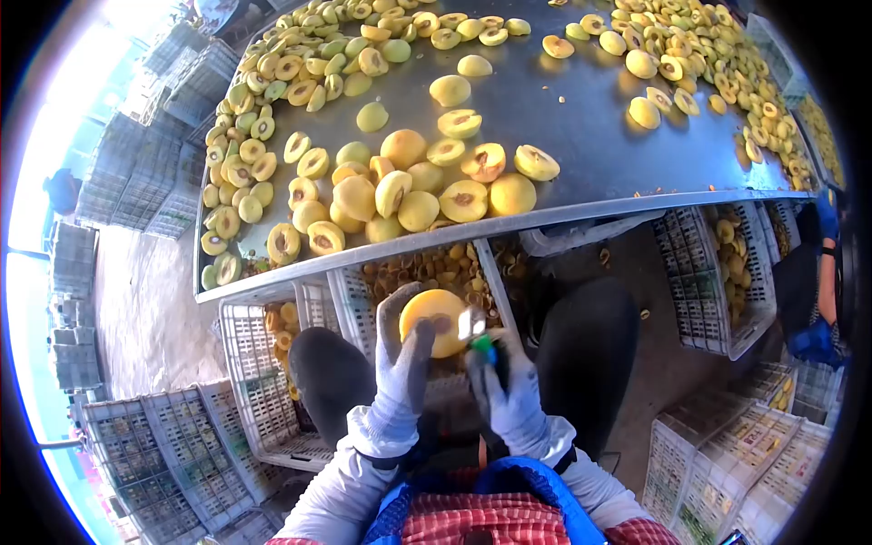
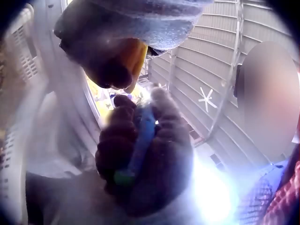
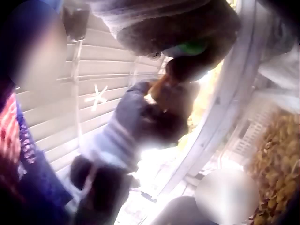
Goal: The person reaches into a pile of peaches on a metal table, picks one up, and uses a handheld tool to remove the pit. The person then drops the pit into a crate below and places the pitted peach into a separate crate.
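Note:
Held over the crates between the knees, a cut yellow peach half [image 1: 420, 311] shows its brown centre. My gloved left hand [image 1: 400, 372] grips it by the edge, thumb across the near side. Close on its right, my gloved right hand [image 1: 516, 400] holds a small tool [image 1: 486, 348] with a green part and a bright metal tip. From the left wrist, the tool's handle [image 2: 143, 140] looks blue with a green end, and fingers wrap round it. The tip is blurred by glare right beside the fruit. In the right wrist view the gloves hide much of the peach half.
A metal table [image 1: 554, 118] ahead carries heaps of whole and halved peaches [image 1: 363, 195]. Beneath its raised front edge stand plastic crates [image 1: 259, 391] with fruit pieces. More crates are stacked at left and lower right [image 1: 718, 463]. Another person's arm [image 1: 827, 282] shows at far right.

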Available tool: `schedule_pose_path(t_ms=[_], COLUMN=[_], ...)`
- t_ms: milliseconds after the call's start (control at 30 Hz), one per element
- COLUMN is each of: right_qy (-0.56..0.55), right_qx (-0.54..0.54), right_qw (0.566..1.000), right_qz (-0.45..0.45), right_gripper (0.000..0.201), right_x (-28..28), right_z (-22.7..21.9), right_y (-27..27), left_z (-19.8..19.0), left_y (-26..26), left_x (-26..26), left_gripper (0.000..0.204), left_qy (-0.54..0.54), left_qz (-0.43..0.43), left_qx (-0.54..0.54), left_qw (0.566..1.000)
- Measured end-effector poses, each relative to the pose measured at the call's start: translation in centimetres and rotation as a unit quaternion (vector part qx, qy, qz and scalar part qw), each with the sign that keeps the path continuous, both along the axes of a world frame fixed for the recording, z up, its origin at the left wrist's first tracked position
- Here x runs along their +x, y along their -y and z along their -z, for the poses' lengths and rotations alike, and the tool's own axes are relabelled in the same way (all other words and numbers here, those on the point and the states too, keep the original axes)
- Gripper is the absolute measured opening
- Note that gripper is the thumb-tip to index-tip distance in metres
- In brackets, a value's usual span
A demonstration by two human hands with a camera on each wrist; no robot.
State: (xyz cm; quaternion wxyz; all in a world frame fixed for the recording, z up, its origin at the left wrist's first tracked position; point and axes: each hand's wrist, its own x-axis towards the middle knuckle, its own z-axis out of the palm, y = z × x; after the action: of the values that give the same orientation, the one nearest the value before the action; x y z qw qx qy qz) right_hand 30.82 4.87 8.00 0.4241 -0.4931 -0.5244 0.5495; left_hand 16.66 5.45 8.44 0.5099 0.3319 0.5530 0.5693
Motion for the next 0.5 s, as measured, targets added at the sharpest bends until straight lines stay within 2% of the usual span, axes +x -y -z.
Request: schedule_pose_path(t_ms=[67,100,233,267,367,433,500], right_qy=[0.118,0.178,0.138,0.139,0.151,0.17,0.215], right_qx=[0.093,0.137,0.116,0.117,0.134,0.162,0.265], right_qw=[0.988,0.974,0.983,0.983,0.979,0.972,0.94], right_qz=[-0.025,-0.038,-0.035,-0.026,-0.009,-0.007,-0.005], right_gripper=[0.017,0.017,0.015,0.015,0.016,0.018,0.02], right_x=[-0.2,-0.3,-0.4,-0.5,-0.5,-0.5,-0.9], right_z=[0.4,0.3,0.1,0.1,0.1,0.3,1.6], right_y=[1.1,1.6,1.9,2.0,2.4,2.6,3.1], left_z=[1.0,1.2,0.4,0.8,0.7,0.8,0.7], left_y=[0.6,0.8,1.3,1.7,2.2,2.4,2.4], left_x=[0.5,0.5,1.6,2.1,2.6,2.5,2.7], left_gripper=[0.039,0.039,0.041,0.043,0.045,0.044,0.044], left_qy=[-0.172,-0.151,-0.105,-0.137,-0.235,-0.254,-0.27], left_qz=[0.004,-0.006,-0.051,-0.083,-0.092,-0.087,-0.088], left_qx=[0.057,0.046,0.046,0.067,0.126,0.139,0.156], left_qw=[0.984,0.987,0.992,0.985,0.959,0.953,0.946])
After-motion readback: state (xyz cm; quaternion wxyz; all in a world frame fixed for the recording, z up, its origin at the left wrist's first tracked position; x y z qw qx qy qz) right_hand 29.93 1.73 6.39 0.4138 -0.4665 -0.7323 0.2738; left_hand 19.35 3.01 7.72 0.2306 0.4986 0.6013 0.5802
